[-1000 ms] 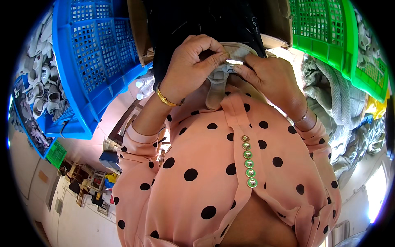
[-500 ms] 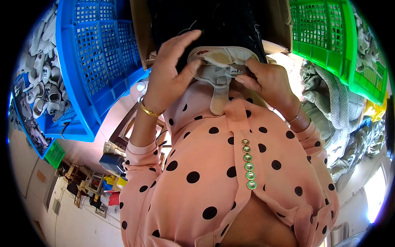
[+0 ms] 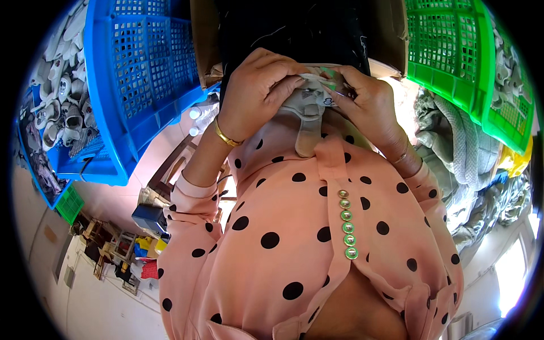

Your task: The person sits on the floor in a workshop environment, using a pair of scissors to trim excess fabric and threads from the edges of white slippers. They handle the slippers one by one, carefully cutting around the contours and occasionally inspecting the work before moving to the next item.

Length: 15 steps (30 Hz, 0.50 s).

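Observation:
A grey-white shoe upper [image 3: 309,110] is held in front of my lap, with a tongue-like strip hanging down toward my shirt. My left hand [image 3: 258,93] pinches its left edge between thumb and fingers. On the opposite side, my right hand [image 3: 371,105] grips the upper's right edge, its thumb lying beside a small dark print. A patch of green shows at the top edge between the two hands. My fingers cover much of the upper's far rim.
A blue plastic crate [image 3: 105,161] stands at the left, with many grey shoe uppers [image 3: 62,107] beyond its wall. On the right are a green crate [image 3: 447,79] and a heap of grey fabric pieces [image 3: 459,141]. Cardboard [image 3: 205,42] flanks my dark-clad legs.
My left hand, open with its fingers spread before, has moved right and closed on the upper's edge. The upper's pale inner side is now mostly covered. My right hand keeps its hold.

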Each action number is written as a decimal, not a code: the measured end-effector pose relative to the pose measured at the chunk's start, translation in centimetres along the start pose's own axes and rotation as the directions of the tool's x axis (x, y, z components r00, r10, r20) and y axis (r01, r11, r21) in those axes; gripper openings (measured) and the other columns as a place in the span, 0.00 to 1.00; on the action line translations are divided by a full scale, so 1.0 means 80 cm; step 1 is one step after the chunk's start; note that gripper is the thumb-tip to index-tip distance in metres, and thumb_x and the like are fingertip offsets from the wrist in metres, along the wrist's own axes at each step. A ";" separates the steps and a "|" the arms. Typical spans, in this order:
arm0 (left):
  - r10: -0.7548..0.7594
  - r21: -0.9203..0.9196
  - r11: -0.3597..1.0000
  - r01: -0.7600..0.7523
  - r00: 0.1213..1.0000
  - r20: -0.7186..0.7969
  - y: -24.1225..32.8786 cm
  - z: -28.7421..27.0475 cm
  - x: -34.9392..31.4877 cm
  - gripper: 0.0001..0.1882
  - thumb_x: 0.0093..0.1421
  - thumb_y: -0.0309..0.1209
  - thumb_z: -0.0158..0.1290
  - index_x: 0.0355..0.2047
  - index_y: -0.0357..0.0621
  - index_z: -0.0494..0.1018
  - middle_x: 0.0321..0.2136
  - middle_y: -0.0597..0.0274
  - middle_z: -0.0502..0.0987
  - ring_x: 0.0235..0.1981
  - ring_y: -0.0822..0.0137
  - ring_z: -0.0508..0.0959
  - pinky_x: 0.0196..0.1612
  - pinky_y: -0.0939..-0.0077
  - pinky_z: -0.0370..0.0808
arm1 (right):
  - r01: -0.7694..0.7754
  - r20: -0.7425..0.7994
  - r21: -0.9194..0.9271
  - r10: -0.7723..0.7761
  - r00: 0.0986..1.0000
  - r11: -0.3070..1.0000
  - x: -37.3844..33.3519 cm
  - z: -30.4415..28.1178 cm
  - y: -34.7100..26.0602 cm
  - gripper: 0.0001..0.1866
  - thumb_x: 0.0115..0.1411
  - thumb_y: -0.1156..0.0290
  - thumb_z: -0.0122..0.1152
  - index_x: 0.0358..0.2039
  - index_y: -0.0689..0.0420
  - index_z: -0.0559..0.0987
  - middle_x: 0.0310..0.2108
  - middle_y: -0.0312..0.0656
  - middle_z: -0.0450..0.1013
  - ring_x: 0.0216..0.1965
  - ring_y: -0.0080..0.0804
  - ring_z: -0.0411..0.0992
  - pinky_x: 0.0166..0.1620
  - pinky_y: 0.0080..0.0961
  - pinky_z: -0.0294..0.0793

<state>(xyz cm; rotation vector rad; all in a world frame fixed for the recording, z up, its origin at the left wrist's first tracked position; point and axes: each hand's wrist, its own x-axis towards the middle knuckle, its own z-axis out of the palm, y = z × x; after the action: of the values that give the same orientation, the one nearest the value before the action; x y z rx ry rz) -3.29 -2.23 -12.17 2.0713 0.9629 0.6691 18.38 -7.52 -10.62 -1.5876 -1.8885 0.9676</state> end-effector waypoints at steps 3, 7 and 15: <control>-0.141 -0.091 0.985 0.148 0.987 0.082 0.003 -0.006 0.000 0.09 0.54 0.27 0.60 0.36 0.41 0.81 0.31 0.58 0.80 0.30 0.65 0.77 0.35 0.76 0.74 | -0.042 0.060 0.009 0.041 0.997 0.999 0.004 0.001 0.001 0.16 0.55 0.73 0.65 0.44 0.59 0.77 0.24 0.44 0.74 0.23 0.28 0.72 0.29 0.20 0.72; -0.368 -0.375 0.771 0.515 0.840 0.398 0.011 -0.028 0.000 0.10 0.59 0.27 0.58 0.40 0.36 0.79 0.31 0.62 0.81 0.31 0.77 0.77 0.36 0.83 0.75 | -0.123 0.199 0.169 0.088 0.976 0.978 0.009 -0.004 -0.004 0.13 0.59 0.71 0.62 0.43 0.65 0.77 0.25 0.41 0.75 0.24 0.19 0.69 0.31 0.18 0.70; -0.364 -0.600 0.428 0.675 0.737 0.569 -0.002 -0.030 -0.018 0.13 0.57 0.30 0.61 0.39 0.35 0.80 0.28 0.59 0.81 0.28 0.77 0.78 0.32 0.85 0.75 | -0.284 0.340 0.519 0.110 0.934 0.806 0.004 0.006 0.003 0.15 0.59 0.65 0.63 0.37 0.65 0.76 0.24 0.44 0.72 0.25 0.25 0.70 0.31 0.21 0.70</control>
<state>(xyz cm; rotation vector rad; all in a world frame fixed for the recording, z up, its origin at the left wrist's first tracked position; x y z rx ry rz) -5.90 -2.30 -11.09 0.9319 0.8233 0.2469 18.11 -7.31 -11.13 -1.3385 -1.4093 1.7534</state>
